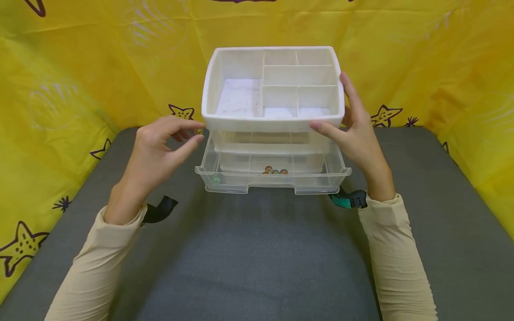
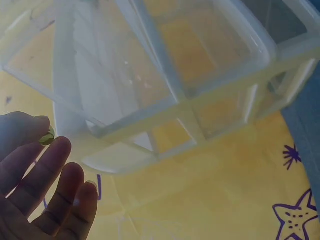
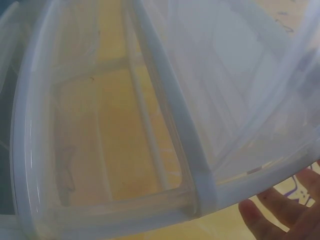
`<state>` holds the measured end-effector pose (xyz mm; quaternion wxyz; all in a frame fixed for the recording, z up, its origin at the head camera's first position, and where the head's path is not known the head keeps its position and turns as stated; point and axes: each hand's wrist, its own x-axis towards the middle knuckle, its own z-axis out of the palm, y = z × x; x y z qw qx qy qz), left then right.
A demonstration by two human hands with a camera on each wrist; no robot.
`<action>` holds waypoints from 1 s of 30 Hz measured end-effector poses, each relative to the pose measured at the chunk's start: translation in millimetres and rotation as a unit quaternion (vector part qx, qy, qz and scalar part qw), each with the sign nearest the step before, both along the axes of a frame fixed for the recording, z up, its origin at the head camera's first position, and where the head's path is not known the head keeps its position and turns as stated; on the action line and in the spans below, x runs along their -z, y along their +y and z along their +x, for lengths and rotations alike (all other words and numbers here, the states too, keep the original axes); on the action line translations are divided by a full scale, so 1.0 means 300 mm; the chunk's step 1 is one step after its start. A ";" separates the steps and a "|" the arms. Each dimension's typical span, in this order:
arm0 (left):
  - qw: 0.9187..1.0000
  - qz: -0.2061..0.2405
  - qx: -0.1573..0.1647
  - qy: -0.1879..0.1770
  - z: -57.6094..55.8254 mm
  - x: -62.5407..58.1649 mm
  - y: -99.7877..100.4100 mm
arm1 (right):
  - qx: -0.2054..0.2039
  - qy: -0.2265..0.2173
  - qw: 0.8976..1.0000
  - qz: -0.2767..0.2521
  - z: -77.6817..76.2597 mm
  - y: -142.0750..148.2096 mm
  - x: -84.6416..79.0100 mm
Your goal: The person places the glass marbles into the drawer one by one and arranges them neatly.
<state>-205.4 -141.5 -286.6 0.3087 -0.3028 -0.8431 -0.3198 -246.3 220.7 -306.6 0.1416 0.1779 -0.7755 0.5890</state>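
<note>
A white plastic drawer organizer (image 1: 257, 125) stands on the dark cloth, its top divided into several compartments. One clear drawer (image 1: 273, 182) is pulled out at the front. Several orange and clear glass marbles (image 1: 283, 172) lie in it, plus a green marble (image 1: 216, 179) at its left corner. Beside the organizer's left front edge, my left hand (image 1: 154, 145) pinches a yellow-green marble (image 2: 48, 136) between thumb and fingers. My right hand (image 1: 357, 133) grips the organizer's right front corner, thumb on the front and fingers along the side; some fingertips are hidden in the head view.
A dark grey cloth (image 1: 257, 249) covers the table. Yellow fabric (image 1: 100, 58) with purple starfish drawings hangs behind and at both sides. Straps (image 1: 160, 210) show at the wrists.
</note>
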 end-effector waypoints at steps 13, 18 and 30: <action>0.998 -0.002 0.054 -0.016 0.026 -0.021 0.072 | -0.002 0.002 1.000 0.006 0.001 0.004 0.000; 0.998 -0.008 0.061 -0.028 0.029 -0.021 0.099 | -0.003 0.004 1.000 0.004 0.002 0.003 0.000; 0.996 -0.023 0.085 -0.034 0.036 -0.016 0.145 | -0.002 0.003 1.000 0.005 0.002 0.005 0.001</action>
